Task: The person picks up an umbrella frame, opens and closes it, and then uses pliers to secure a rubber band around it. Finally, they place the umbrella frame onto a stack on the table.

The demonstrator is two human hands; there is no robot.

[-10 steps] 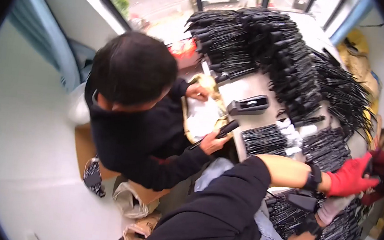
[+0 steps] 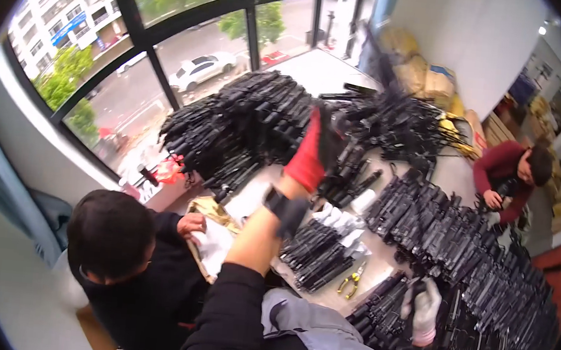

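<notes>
My left hand, in a red glove with a dark palm, reaches up and away over the far heap of black stick-shaped pieces. Its fingers are blurred against the dark heap, so any hold is unclear. A smeared dark shape shows in the air beyond it. My right hand, in a whitish glove, is low over the near rows of black pieces. Its fingers curl round a black stick-shaped piece, partly hidden. Between my arms lies a smaller bundle of the same pieces.
Yellow-handled pliers lie on the white table. To the left a person in black sits by a lined open box. Across the table a person in dark red handles a black thing. Sacks stand behind.
My view has swung up and right. The red-gloved left hand has left the right hand's side and swung to the far heap. The right hand is now in plain sight over the near rows.
</notes>
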